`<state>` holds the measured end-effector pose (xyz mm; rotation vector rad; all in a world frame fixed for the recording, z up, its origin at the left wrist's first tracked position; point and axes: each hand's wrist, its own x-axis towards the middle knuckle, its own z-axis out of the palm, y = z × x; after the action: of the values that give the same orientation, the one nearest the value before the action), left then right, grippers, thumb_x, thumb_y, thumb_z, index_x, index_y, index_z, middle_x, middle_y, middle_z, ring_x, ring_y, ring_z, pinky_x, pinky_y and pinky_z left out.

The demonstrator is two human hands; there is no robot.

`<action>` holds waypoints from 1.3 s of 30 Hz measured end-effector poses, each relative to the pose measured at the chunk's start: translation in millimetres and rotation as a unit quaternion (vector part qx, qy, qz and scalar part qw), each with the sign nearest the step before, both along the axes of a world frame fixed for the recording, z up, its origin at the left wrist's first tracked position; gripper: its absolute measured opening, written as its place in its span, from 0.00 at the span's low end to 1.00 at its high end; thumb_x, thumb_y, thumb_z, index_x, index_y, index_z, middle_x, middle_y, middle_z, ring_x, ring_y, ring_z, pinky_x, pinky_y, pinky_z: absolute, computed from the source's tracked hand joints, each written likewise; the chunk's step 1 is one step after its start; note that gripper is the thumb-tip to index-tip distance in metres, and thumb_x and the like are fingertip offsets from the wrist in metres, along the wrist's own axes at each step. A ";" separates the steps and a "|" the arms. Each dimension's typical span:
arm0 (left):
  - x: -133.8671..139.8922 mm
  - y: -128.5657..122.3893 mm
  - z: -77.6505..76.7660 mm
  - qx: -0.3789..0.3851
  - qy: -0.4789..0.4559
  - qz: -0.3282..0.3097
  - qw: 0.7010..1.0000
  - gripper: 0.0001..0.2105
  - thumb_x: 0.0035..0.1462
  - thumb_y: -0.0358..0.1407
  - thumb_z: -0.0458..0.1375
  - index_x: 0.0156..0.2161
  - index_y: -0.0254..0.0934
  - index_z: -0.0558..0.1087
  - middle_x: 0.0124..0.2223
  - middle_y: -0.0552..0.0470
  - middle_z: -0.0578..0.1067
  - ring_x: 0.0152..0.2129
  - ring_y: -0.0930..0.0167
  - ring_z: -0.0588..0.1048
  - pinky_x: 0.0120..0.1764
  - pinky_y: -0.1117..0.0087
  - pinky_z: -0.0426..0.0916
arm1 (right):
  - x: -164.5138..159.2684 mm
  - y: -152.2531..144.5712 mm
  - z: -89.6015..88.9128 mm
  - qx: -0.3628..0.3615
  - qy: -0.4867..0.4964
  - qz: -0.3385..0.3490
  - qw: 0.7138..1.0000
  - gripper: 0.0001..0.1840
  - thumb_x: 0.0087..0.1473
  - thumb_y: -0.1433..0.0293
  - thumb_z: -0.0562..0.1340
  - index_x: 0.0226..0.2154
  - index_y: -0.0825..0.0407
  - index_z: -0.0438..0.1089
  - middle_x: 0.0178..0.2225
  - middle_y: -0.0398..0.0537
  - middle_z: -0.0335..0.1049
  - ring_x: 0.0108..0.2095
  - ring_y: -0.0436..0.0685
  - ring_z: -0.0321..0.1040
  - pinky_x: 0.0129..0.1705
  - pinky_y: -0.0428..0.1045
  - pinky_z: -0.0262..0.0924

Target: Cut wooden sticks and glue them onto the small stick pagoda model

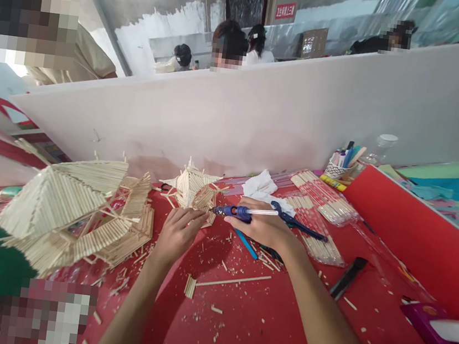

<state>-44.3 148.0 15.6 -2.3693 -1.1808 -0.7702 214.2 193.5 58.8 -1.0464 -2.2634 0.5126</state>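
Note:
My right hand (262,224) is wrapped round a blue hot glue gun (235,212) with a white glue stick poking out of its back end. The gun's nozzle points left, close to the fingertips of my left hand (180,233). Those left fingers are closed together at the near edge of a small pavilion model (190,186) built of thin wooden sticks; whatever they pinch is hidden. A larger stick-built pavilion model (62,202) with a pale pointed roof stands to the left. Nearer me lies a long stick (233,281) beside a short row of cut sticks (190,286).
Packs of sticks (322,197), white tissue (260,184) and blue-handled pliers (298,222) lie to the right. A pen cup (336,168) stands by the white partition (218,126). A red board (406,233) and purple box (435,337) are far right. Stick scraps litter the red table.

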 end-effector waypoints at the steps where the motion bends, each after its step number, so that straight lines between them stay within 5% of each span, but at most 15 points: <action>1: 0.6 0.2 -0.6 0.003 -0.002 0.002 1.000 0.13 0.64 0.28 0.55 0.51 0.41 0.75 0.46 0.47 0.81 0.43 0.67 0.75 0.46 0.64 0.66 | -0.1 0.1 -0.6 0.000 -0.001 0.001 1.000 0.17 0.61 0.54 0.59 0.29 0.48 0.70 0.32 0.46 0.73 0.34 0.56 0.70 0.39 0.51 0.63; 20: 3.4 -0.3 -2.7 0.000 -0.016 0.011 1.000 0.12 0.64 0.27 0.55 0.50 0.39 0.75 0.45 0.46 0.80 0.43 0.66 0.75 0.47 0.64 0.66 | -0.6 0.8 0.5 -0.001 0.001 0.020 1.000 0.15 0.62 0.57 0.60 0.29 0.48 0.70 0.33 0.46 0.73 0.36 0.56 0.70 0.41 0.51 0.62; 28: -16.2 -1.6 1.7 0.026 -0.028 0.043 0.998 0.10 0.63 0.34 0.59 0.50 0.39 0.74 0.44 0.47 0.80 0.42 0.65 0.76 0.47 0.63 0.66 | 1.4 2.1 -4.3 0.004 0.004 0.019 1.000 0.16 0.62 0.55 0.60 0.30 0.48 0.70 0.36 0.48 0.74 0.39 0.58 0.71 0.42 0.52 0.62; 39: -16.2 0.9 -1.0 0.026 -0.041 0.031 0.998 0.06 0.64 0.33 0.59 0.45 0.40 0.76 0.43 0.50 0.81 0.40 0.67 0.75 0.46 0.65 0.66 | 0.8 0.5 0.3 0.004 0.001 0.013 1.000 0.16 0.61 0.56 0.61 0.27 0.48 0.66 0.31 0.45 0.72 0.32 0.54 0.69 0.36 0.50 0.60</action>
<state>-60.5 148.9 14.6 -2.2685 -1.2455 -0.8753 215.0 194.0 59.1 -1.0126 -2.2780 0.5157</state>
